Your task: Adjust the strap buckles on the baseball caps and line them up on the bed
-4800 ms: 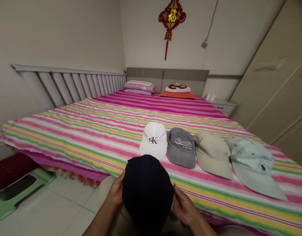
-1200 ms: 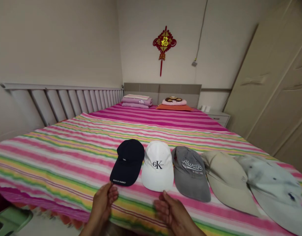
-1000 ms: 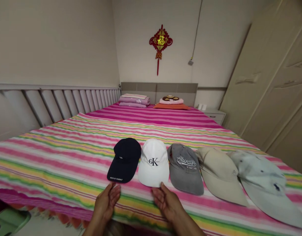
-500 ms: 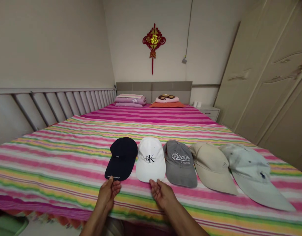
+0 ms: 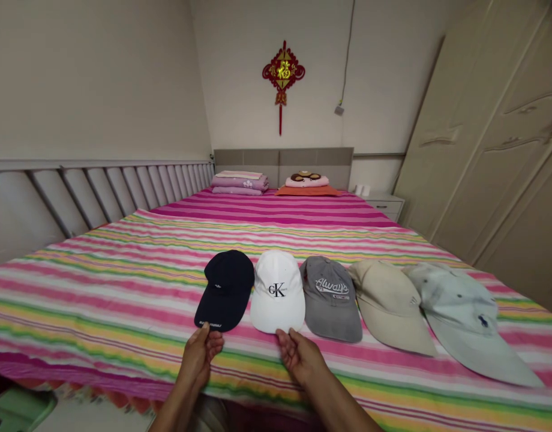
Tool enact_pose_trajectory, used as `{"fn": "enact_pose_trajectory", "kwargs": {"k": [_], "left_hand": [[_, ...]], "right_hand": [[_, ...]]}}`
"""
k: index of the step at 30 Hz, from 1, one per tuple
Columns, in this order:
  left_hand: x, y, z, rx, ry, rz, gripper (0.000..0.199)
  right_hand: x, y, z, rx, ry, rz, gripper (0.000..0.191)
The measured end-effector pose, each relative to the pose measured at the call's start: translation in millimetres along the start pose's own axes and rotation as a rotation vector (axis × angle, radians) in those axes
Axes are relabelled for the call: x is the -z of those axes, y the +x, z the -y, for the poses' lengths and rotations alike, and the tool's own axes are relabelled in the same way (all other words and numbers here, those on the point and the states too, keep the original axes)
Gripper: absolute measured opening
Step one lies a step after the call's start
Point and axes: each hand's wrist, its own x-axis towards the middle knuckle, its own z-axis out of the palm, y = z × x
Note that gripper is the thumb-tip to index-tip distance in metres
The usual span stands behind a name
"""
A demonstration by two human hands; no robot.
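Left fingers are loosely curled, thumb on the brim edge of the navy cap; right fingers are half-closed with tips at the brim of the white cap. Can't tell if either is really pinching. So the navy one was up between both hands a few secs ago, and now it's lying at the left end of the row, just beside the white one. That makes five side by side, with the gray cap, beige cap and pale mint cap off to the right. All on a striped bedcover, pretty flat tbh. Farther back: folded purple bedding, gray headboard, red knot ornament up on the wall.
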Motion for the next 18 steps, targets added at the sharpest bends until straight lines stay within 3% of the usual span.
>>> {"fn": "enact_pose_trajectory", "kwargs": {"k": [18], "left_hand": [[1.8, -2, 1, 0.012, 0.016, -0.008, 0.016]], "right_hand": [[11, -1, 6, -0.02, -0.082, 0.035, 0.016]]}}
